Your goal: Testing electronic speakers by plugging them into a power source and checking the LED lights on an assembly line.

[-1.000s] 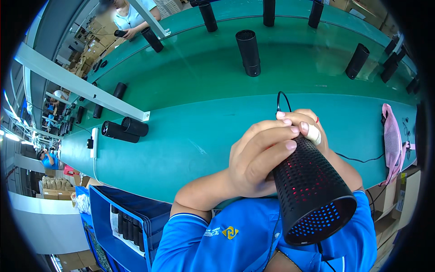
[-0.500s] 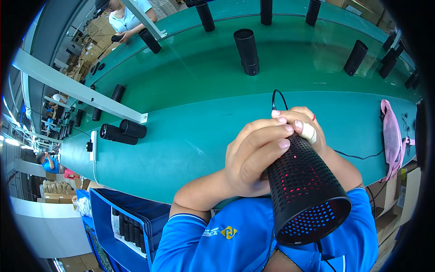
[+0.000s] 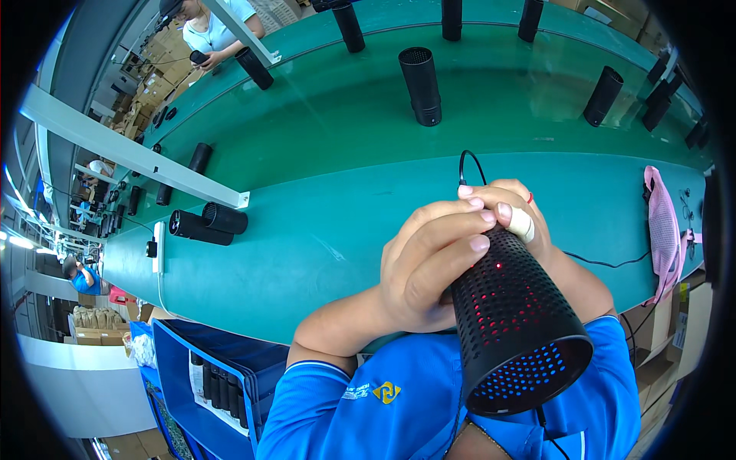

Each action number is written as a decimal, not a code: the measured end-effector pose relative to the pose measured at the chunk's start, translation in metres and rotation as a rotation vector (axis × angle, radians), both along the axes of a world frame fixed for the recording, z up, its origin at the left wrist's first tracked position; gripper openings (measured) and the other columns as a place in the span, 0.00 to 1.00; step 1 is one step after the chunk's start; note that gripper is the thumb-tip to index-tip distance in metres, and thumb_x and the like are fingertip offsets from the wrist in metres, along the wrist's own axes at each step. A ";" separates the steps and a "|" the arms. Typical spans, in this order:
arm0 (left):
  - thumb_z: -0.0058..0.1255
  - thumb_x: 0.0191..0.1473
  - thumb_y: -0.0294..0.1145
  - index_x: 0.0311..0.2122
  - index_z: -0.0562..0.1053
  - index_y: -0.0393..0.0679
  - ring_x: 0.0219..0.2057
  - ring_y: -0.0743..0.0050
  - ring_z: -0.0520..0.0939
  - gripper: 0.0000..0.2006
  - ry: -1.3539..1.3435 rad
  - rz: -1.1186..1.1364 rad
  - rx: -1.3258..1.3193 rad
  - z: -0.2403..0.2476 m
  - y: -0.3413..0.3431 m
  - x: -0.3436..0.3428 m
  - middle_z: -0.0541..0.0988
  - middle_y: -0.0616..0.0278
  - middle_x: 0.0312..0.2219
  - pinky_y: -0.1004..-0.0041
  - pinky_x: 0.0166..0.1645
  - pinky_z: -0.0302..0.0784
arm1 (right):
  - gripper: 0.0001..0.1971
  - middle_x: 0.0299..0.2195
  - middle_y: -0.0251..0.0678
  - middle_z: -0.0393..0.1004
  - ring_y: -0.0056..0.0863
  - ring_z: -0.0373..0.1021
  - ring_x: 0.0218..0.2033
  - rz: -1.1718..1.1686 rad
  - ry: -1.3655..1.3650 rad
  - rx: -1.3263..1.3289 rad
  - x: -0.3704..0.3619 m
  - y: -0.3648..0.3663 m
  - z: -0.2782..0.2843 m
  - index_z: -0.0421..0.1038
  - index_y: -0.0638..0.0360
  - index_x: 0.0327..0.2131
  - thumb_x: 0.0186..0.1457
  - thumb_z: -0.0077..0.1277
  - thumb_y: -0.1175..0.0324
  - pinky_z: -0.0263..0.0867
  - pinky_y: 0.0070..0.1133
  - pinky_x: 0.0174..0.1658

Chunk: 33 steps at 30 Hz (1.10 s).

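Observation:
Both my hands hold a black perforated cylinder [image 3: 521, 322], tilted with its open, wider end toward me. Red light shows through its side holes, and blue shows through the holes near the rim. My left hand [image 3: 433, 261] wraps its fingers over the far end from the left. My right hand [image 3: 529, 218] grips that same end from the right, with a pale wrap on one finger and a red band on another. A black cable [image 3: 472, 156] loops up just beyond my fingers; where it joins the cylinder is hidden by my hands.
Two black cylinders [image 3: 201, 226] lie left on the green table [image 3: 307, 261], by a white power strip [image 3: 159, 245]. Several cylinders, one upright [image 3: 421, 88], occupy the darker green strip beyond. Pink mesh cloth [image 3: 664, 230] hangs right; a blue bin [image 3: 165, 345] stands lower left. Across, a co-worker [image 3: 211, 38] holds a dark object.
My hands and the held cylinder have barely moved. The cylinders on the darker green strip have shifted very slightly right. The co-worker's dark object has tilted up a little.

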State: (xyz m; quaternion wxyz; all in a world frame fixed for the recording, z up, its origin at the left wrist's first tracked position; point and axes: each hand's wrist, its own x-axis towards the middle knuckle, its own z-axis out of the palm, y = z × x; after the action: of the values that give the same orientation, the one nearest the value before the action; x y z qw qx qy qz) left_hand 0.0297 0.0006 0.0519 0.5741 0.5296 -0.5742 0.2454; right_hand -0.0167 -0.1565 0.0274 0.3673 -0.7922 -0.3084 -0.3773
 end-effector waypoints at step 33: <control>0.59 0.37 0.23 0.40 0.67 0.39 0.37 0.54 0.77 0.21 0.018 0.029 0.009 -0.004 0.000 0.003 0.74 0.49 0.37 0.65 0.38 0.75 | 0.30 0.46 0.44 0.68 0.38 0.68 0.44 0.056 -0.017 0.040 0.009 0.003 -0.006 0.58 0.58 0.51 0.43 0.57 0.72 0.62 0.30 0.45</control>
State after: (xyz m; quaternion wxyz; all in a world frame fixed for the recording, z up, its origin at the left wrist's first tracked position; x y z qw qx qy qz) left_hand 0.0326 0.0004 0.0475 0.5733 0.5427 -0.5623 0.2461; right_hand -0.0082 -0.1539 0.0215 0.3908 -0.7725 -0.3260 -0.3798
